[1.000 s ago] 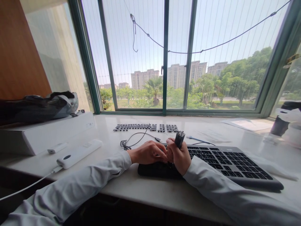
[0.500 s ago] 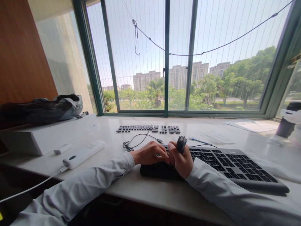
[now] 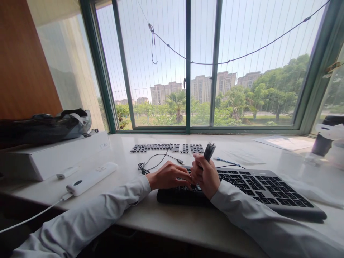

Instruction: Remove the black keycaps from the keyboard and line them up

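Right hand (image 3: 205, 177) wrapped around a small dark tool (image 3: 209, 151), fingers closed on its shaft; tool upright, tilted slightly right, metal-looking prongs at the top end, lower part hidden in the fist. Held just above the left end of the black keyboard (image 3: 258, 188). Left hand (image 3: 169, 175) palm down on that same left end, fingers curled onto the keys, holding nothing visible; fingertips hidden behind the right hand. Keyboard lying flat on the white counter (image 3: 172, 218), near edge, angled away to the right. Farther back near the window: loose black keycaps (image 3: 166, 147) laid out in neat rows. Thin black cable (image 3: 156, 160) coiled between keycaps and hands. White remote-like device (image 3: 91, 178) and white box (image 3: 53, 154) off to the left.
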{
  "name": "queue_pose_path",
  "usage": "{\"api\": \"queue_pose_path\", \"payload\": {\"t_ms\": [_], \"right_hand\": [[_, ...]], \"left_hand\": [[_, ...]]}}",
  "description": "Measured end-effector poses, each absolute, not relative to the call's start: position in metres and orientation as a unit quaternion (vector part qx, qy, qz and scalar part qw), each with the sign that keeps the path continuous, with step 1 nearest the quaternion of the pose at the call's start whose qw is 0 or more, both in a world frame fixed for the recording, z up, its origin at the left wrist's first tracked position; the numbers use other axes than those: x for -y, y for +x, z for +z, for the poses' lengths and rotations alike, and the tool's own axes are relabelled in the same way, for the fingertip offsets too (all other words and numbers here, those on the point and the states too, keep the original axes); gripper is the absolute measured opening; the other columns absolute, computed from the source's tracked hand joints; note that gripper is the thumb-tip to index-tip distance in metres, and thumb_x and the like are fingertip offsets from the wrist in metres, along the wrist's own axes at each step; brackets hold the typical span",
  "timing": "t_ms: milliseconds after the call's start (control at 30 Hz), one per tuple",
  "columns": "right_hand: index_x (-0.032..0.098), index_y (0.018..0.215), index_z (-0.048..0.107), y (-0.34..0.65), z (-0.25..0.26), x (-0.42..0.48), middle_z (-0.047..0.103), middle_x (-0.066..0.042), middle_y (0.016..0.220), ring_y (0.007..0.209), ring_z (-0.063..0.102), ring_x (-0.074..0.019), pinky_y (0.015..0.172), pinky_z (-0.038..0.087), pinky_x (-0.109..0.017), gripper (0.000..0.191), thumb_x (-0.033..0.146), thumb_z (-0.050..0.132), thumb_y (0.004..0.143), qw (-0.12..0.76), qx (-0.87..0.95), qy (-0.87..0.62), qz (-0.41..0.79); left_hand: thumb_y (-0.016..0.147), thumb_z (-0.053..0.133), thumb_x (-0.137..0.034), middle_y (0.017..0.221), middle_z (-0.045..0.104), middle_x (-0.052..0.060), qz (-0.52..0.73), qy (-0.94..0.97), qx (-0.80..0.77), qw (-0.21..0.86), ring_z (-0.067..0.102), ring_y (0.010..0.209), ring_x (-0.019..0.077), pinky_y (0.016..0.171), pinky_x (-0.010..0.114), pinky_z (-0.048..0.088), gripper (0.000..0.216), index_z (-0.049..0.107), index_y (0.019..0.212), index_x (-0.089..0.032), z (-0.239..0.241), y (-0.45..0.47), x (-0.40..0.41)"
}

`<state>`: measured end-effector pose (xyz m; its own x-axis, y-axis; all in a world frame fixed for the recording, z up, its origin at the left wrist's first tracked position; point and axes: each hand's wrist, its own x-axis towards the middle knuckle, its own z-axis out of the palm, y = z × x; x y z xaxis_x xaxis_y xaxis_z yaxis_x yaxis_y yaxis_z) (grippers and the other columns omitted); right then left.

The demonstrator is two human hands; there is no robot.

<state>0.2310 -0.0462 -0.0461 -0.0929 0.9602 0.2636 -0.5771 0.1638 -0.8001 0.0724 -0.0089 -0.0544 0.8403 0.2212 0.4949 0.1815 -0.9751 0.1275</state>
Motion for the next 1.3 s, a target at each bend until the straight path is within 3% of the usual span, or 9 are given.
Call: {"api": "queue_pose_path", "payload": {"t_ms": [100,300,467,600,700,900,1300], "right_hand": [[0.023,0.053,0.030,0.236,-0.038,0.047,0.022,0.012,0.036,0.029,0.017,-0.0041,0.027,0.017,-0.019,0.044,0.036,0.070,0.068,0.638,0.387,-0.217,0.629],[0.023,0.058,0.033,0.258,-0.023,0.035,0.021,0.013,0.037,0.031,0.014,-0.0041,0.030,0.014,-0.019,0.040,0.035,0.069,0.070,0.649,0.380,-0.207,0.626],[0.019,0.075,0.051,0.270,-0.025,0.021,0.021,0.015,0.040,0.034,0.014,-0.0033,0.033,0.011,-0.017,0.029,0.040,0.072,0.072,0.556,0.476,-0.332,0.595],[0.016,0.083,0.060,0.271,-0.030,0.021,0.022,0.015,0.041,0.035,0.014,-0.0029,0.034,0.010,-0.017,0.036,0.046,0.076,0.071,0.438,0.551,-0.386,0.597],[0.017,0.081,0.062,0.270,-0.032,0.023,0.023,0.014,0.039,0.034,0.017,-0.0035,0.033,0.010,-0.018,0.041,0.052,0.078,0.068,0.400,0.582,-0.385,0.594],[0.015,0.091,0.071,0.273,-0.036,0.019,0.027,0.012,0.038,0.035,0.022,-0.0045,0.033,0.015,-0.019,0.051,0.058,0.078,0.065,0.393,0.624,-0.383,0.556],[0.015,0.094,0.072,0.273,-0.037,0.019,0.034,0.010,0.036,0.032,0.027,-0.0046,0.033,0.017,-0.018,0.045,0.052,0.078,0.069,0.422,0.627,-0.395,0.523]], "left_hand": [[0.089,0.065,-0.031,0.088,0.075,0.002,0.292,0.949,-0.119,0.020,0.067,0.070,0.0100,0.065,0.018,0.048,0.016,0.074,0.095,-0.019,-0.055,0.073,0.011],[0.087,0.066,-0.033,0.078,0.070,0.000,0.372,0.905,-0.205,-0.014,0.046,0.049,0.0049,0.051,0.018,0.040,0.017,0.072,0.094,-0.018,-0.052,0.073,0.012],[0.087,0.067,-0.031,0.080,0.071,-0.002,0.431,0.864,-0.253,-0.054,0.041,0.046,0.0035,0.051,0.017,0.040,0.015,0.072,0.094,-0.020,-0.049,0.070,0.010],[0.087,0.067,-0.030,0.088,0.073,-0.001,0.465,0.845,-0.252,-0.077,0.043,0.047,0.0033,0.050,0.016,0.040,0.014,0.072,0.094,-0.020,-0.047,0.069,0.010],[0.087,0.068,-0.030,0.088,0.074,0.000,0.473,0.844,-0.241,-0.086,0.047,0.050,0.0037,0.050,0.016,0.041,0.014,0.073,0.094,-0.020,-0.047,0.068,0.009],[0.086,0.069,-0.035,0.092,0.074,0.002,0.466,0.850,-0.232,-0.078,0.050,0.053,0.0043,0.051,0.017,0.043,0.019,0.074,0.095,-0.019,-0.048,0.066,0.008],[0.086,0.070,-0.033,0.094,0.073,0.003,0.496,0.840,-0.206,-0.080,0.047,0.051,0.0023,0.048,0.014,0.043,0.019,0.072,0.097,-0.018,-0.045,0.067,0.011]]}}
